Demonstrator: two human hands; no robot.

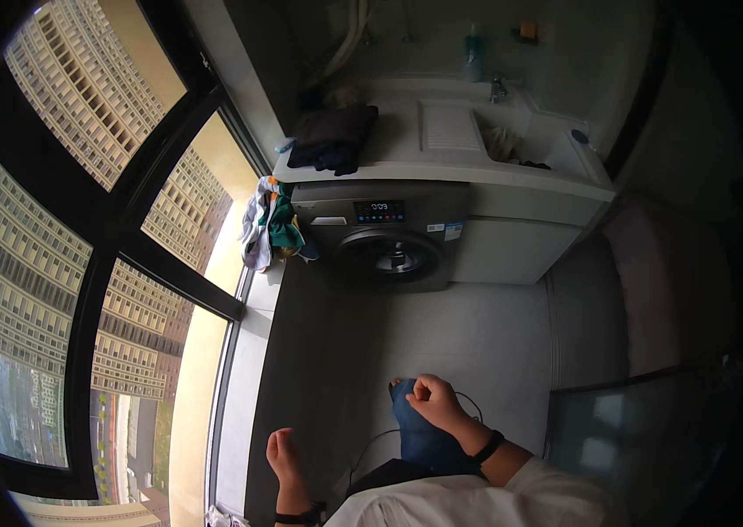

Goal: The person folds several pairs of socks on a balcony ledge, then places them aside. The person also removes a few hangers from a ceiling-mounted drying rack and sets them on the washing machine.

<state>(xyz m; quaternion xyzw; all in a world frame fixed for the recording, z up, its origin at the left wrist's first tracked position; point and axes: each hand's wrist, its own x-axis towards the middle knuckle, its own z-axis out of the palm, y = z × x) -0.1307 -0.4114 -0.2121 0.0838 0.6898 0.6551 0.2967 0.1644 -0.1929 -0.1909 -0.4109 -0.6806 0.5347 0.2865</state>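
Observation:
My left hand (282, 454) hangs low near the window ledge, its fingers curled in and holding nothing that I can see. My right hand (436, 400) is in front of my jeans (419, 421), closed loosely, with no object showing in it. A black band is on each wrist. Ahead of me a grey front-loading washing machine (381, 237) stands under a white counter, its display lit. Its round door (390, 258) appears closed. Dark folded clothes (335, 135) lie on the counter above it, and a pile of white and green clothes (269, 224) rests beside it on the ledge.
A sink basin (546, 141) with cloth inside and a washboard (447, 128) sit right of the clothes, below a tap (498, 89). A white cabinet (510, 247) adjoins the washer. Tall windows line the left. A glass door panel (622, 428) stands at right; a thin cable hangs by my legs.

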